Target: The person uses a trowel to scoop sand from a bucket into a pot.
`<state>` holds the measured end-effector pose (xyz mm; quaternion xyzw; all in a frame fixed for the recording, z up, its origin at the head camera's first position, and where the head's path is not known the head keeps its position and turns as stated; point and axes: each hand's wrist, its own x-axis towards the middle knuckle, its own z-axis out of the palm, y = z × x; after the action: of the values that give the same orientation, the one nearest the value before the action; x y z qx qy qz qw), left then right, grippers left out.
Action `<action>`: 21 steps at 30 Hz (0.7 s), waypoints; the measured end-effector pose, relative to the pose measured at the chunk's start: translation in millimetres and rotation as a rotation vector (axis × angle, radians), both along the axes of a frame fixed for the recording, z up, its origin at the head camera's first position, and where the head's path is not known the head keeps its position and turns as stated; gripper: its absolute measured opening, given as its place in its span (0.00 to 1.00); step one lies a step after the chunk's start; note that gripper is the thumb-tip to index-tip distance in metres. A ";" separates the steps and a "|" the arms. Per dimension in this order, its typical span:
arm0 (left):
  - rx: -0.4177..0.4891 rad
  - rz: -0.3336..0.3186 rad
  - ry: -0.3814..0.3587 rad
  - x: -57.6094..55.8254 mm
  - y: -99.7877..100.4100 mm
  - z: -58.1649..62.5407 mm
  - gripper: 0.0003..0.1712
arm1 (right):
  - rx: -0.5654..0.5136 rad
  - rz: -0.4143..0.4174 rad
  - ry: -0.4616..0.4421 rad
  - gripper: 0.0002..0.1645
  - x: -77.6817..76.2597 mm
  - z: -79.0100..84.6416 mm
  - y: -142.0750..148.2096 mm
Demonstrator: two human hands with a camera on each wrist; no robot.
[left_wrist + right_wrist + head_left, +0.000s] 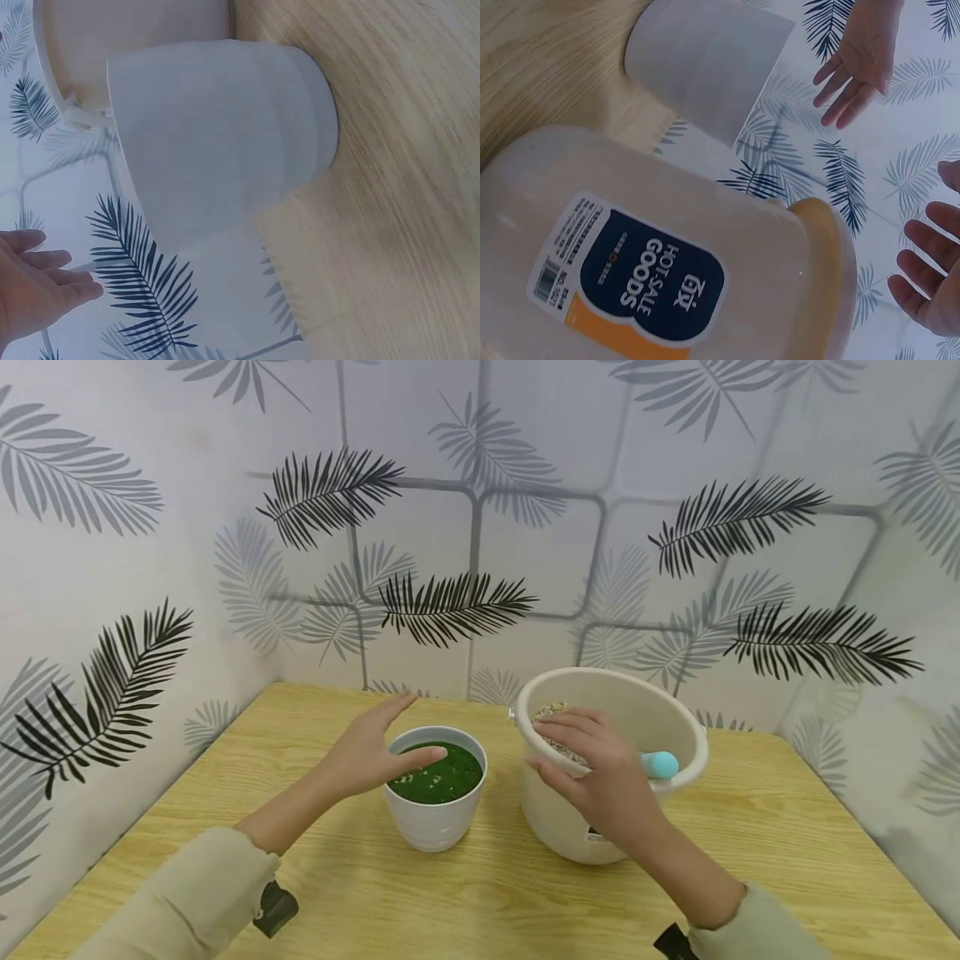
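A white ribbed pot [435, 823] stands on the table, with dark green matter [450, 774] dotted with pale bits inside it. My left hand [367, 752] hovers at the pot's left rim, fingers extended, thumb reaching across the opening. To the right stands a cream bucket [555, 818] with pale grainy material [553, 712] in it. Over the bucket's front left rim is my right hand [603, 770], fingers loosely spread and holding nothing. Both hands appear above the rims in the right wrist view. Part of the grainy material is hidden behind the right hand.
A tool with a rounded light-blue end [662, 765] leans on the bucket's right inner rim. The wood-grain table [337, 885] meets feather-patterned walls [435, 543] behind and at the sides. A printed label [637, 277] is on the bucket's side.
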<state>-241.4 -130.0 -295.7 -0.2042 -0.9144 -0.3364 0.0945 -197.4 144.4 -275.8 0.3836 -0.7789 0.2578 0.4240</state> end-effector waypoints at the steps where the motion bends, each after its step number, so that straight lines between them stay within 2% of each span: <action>1: 0.001 -0.003 0.002 -0.4 1.7 1.0 0.53 | 0.003 -0.008 -0.008 0.20 -0.2 0.7 2.7; 4: 0.000 -0.009 -0.009 -1.5 8.2 2.4 0.54 | 0.025 -0.059 -0.013 0.24 -1.1 2.1 10.8; 12: -0.066 -0.036 0.021 -7.4 26.4 2.0 0.53 | 0.068 -0.121 -0.004 0.24 -4.5 3.3 33.4; 21: -0.117 -0.062 0.010 -16.9 50.8 2.8 0.56 | 0.082 -0.268 -0.106 0.24 -2.7 7.2 51.6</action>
<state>-258.3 -79.2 -292.9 -0.2394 -0.9253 -0.2841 0.0763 -200.1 196.0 -268.6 0.2789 -0.8543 0.1866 0.3969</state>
